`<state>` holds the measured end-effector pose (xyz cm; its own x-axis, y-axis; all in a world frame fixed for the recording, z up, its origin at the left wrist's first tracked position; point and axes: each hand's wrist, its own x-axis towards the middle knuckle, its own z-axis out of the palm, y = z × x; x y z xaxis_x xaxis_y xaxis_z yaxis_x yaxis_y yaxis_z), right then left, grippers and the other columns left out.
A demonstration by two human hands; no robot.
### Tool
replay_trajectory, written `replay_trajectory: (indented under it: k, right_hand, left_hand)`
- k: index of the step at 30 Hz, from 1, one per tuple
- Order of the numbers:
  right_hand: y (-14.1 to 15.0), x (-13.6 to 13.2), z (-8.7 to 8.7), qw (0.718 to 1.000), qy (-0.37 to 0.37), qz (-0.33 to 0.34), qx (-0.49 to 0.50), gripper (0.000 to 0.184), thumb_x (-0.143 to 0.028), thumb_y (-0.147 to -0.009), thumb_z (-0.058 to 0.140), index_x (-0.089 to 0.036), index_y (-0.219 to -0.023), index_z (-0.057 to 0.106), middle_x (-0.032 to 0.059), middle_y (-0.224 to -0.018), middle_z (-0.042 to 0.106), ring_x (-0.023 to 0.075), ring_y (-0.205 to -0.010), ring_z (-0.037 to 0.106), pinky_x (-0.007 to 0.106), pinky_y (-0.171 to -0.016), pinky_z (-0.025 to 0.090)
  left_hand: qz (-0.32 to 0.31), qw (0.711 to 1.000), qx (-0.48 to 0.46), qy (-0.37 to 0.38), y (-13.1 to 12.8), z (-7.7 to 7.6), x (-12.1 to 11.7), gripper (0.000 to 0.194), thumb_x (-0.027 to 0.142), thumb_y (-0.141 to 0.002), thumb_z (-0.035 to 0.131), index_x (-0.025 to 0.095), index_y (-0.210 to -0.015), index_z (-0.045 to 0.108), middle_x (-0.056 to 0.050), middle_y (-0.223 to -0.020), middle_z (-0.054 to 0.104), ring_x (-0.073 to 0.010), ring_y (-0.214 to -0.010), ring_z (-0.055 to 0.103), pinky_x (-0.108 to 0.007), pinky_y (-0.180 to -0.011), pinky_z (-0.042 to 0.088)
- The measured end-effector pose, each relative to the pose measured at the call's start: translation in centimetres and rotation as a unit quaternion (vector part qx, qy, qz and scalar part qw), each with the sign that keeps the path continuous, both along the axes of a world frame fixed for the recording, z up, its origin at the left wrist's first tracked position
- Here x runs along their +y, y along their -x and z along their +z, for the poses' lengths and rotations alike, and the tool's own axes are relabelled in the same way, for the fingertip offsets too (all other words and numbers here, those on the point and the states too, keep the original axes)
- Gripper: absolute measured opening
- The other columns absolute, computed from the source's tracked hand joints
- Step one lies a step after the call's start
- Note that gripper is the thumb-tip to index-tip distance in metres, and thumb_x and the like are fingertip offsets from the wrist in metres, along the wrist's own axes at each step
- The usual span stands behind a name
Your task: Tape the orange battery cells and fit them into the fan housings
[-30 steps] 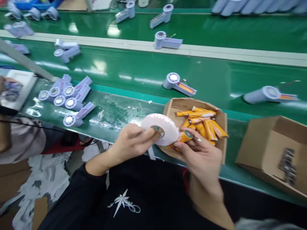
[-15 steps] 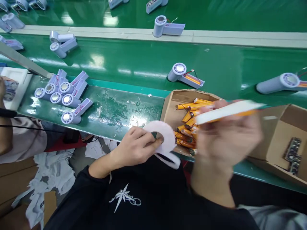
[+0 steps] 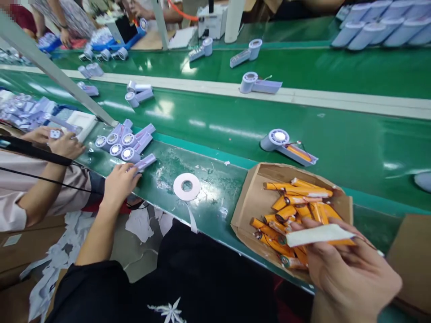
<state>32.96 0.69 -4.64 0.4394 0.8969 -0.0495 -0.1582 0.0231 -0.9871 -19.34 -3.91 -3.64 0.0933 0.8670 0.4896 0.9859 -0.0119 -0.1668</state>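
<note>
One orange cylinder is pinched by right hand, white strip outward, likely to spare it handling; left hand partly covers lavender plastic housing, grip unclear.

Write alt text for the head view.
A person's right hand holds an orange cylinder bearing a white strip over an open cardboard box of similar cylinders. The left hand touches a lavender fan-like unit; a white tape roll lies on the green bench between the hands.

Passage: strip of table between tape roll and high-sided carton. Obstacles: said carton; slanting post; purple housings clustered at the left hand.
</note>
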Motion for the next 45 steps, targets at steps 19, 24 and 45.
replay_trajectory:
  k: [19,24,45]
  right_hand:
    - [3.7,11.8,6.0,0.920,-0.253,0.240,-0.181,0.038,-0.023,-0.074,0.097,-0.030,-0.105,0.076,0.0012,-0.096,0.086,0.0296,-0.095,0.087,0.044,-0.083,0.076]
    - [10.2,23.7,2.8,0.876,-0.161,0.383,-0.245,0.042,-0.038,-0.080,0.089,-0.021,-0.112,0.068,0.0072,-0.101,0.085,0.0254,-0.094,0.084,0.044,-0.096,0.069]
    - [9.3,27.5,-1.1,0.811,-0.121,0.341,-0.459,0.031,-0.038,-0.084,0.085,-0.023,-0.106,0.069,0.0114,-0.102,0.086,0.0283,-0.094,0.083,0.038,-0.085,0.064]
  left_hand:
    - [-0.296,0.857,-0.206,0.369,-14.7,-0.4,34.7,0.020,0.033,-0.089,0.073,0.026,-0.102,0.086,-0.002,-0.129,0.083,-0.0226,-0.119,0.072,-0.029,-0.099,0.051]
    - [-0.211,0.891,-0.271,0.298,-16.1,-0.8,33.9,0.030,0.039,-0.101,0.060,0.025,-0.111,0.085,-0.003,-0.108,0.086,-0.0208,-0.098,0.073,-0.030,-0.089,0.051]
    - [-0.183,0.921,-0.136,0.317,-21.1,0.4,32.5,0.032,0.031,-0.108,0.053,0.024,-0.128,0.077,-0.010,-0.128,0.083,-0.0281,-0.117,0.076,-0.034,-0.095,0.052]
